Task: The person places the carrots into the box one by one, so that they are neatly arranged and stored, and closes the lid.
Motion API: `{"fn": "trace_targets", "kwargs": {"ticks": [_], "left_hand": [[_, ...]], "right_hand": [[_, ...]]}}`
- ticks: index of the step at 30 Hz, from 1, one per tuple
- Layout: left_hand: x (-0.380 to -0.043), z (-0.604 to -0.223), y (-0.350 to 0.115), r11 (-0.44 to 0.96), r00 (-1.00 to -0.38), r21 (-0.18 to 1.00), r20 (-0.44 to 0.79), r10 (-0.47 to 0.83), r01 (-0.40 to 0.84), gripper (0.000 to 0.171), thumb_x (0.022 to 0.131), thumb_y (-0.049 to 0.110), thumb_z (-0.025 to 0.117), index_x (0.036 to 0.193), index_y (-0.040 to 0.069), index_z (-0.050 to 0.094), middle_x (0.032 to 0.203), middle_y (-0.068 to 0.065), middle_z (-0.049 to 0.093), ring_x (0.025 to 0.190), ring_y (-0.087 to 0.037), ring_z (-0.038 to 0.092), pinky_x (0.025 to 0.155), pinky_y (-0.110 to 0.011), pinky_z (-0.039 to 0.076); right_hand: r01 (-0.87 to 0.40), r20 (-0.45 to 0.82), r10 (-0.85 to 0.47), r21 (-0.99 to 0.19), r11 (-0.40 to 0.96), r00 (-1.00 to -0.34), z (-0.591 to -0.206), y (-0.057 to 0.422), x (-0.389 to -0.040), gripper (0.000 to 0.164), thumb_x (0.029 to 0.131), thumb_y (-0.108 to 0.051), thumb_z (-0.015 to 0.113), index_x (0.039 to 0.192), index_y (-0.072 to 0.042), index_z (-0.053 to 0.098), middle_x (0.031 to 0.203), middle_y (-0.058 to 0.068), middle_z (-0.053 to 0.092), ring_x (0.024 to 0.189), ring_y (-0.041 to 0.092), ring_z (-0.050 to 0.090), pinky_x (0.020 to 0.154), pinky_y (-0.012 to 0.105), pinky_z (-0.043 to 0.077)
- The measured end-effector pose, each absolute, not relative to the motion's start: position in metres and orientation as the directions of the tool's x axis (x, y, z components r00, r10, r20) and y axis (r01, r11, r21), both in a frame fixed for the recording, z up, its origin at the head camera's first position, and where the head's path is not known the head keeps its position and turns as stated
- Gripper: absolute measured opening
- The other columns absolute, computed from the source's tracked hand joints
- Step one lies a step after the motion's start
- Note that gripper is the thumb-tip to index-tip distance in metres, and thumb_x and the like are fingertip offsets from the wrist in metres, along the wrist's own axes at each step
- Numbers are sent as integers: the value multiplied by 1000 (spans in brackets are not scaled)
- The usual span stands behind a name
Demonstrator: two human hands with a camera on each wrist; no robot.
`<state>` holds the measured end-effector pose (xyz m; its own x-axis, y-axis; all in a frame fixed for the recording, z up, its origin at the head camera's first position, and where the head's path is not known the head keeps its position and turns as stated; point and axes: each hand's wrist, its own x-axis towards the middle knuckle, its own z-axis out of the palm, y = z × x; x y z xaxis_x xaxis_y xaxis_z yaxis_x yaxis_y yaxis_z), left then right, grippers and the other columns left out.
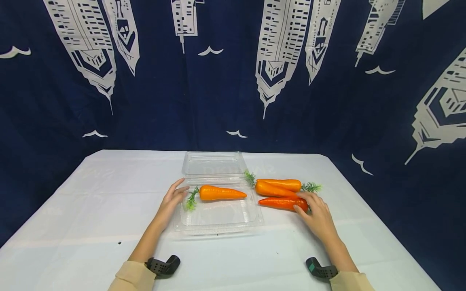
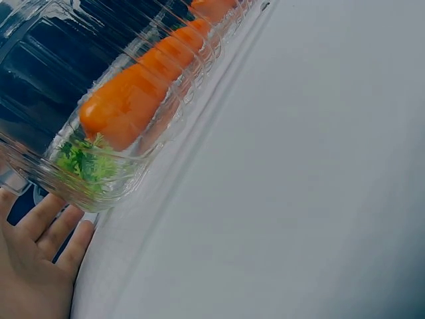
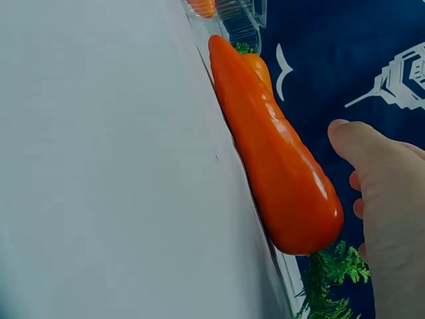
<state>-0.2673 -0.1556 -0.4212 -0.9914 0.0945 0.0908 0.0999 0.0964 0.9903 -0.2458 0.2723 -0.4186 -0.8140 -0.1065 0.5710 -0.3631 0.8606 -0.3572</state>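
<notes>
A clear plastic clamshell box [image 1: 218, 220] lies opened, its lid [image 1: 214, 163] folded back toward the far edge. Inside its base rests one orange carrot [image 1: 222, 193] with green leaves on the left. At the left rim is my left hand [image 1: 169, 204], fingers spread and loosely extended, the fingertips right at the plastic in the left wrist view. To the right of the box lie a red-orange carrot [image 1: 278, 203] and two orange carrots [image 1: 273, 188]. My right hand [image 1: 318, 214] hovers over the thick leafy end of the red-orange carrot, thumb apart from its fingers; a gap shows in the right wrist view.
A white-covered table [image 1: 91, 210] carries everything. Behind it hangs a dark blue curtain [image 1: 218, 93] printed with white buildings and birds. Each wrist wears a black band [image 1: 164, 266] with a small camera.
</notes>
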Motion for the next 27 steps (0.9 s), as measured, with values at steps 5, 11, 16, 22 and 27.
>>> {"fn": "trace_targets", "kwargs": {"ticks": [5,11,16,22,27], "left_hand": [[-267,-422,-155,111,-991,988,95,94,105,53,93,22,44,143,22,24,142,-16,38,132,-31,33,109,-49,24],[-272,-428,-157,115,-991,986,107,86,117,53,93,25,44,142,24,25,141,-14,40,132,-30,34,109,-49,24],[-272,-429,-157,109,-989,987,110,95,120,53,93,25,44,143,22,24,141,-15,40,132,-30,34,109,-49,24],[-272,-429,-157,108,-990,987,113,89,123,53,93,24,44,142,22,24,141,-15,40,132,-31,34,108,-49,24],[-272,-429,-157,110,-990,987,110,86,119,53,93,23,44,142,23,25,141,-15,40,132,-31,34,108,-49,24]], "right_hand": [[-361,555,-114,-359,860,-824,-420,270,-246,37,80,-22,68,114,-10,58,120,16,52,114,38,44,91,57,31],[-351,538,-112,-365,862,-835,-422,270,-246,39,79,-24,69,114,-13,58,122,14,52,116,37,43,92,58,31],[-349,530,-116,-364,863,-840,-423,270,-245,39,79,-23,70,114,-10,59,121,16,52,116,38,43,92,58,32],[-344,515,-117,-371,862,-849,-423,268,-245,41,79,-25,69,115,-8,58,123,16,51,116,39,42,92,58,32],[-328,492,-118,-366,871,-863,-423,269,-245,45,79,-26,70,117,-8,56,126,17,49,118,39,41,93,59,32]]}}
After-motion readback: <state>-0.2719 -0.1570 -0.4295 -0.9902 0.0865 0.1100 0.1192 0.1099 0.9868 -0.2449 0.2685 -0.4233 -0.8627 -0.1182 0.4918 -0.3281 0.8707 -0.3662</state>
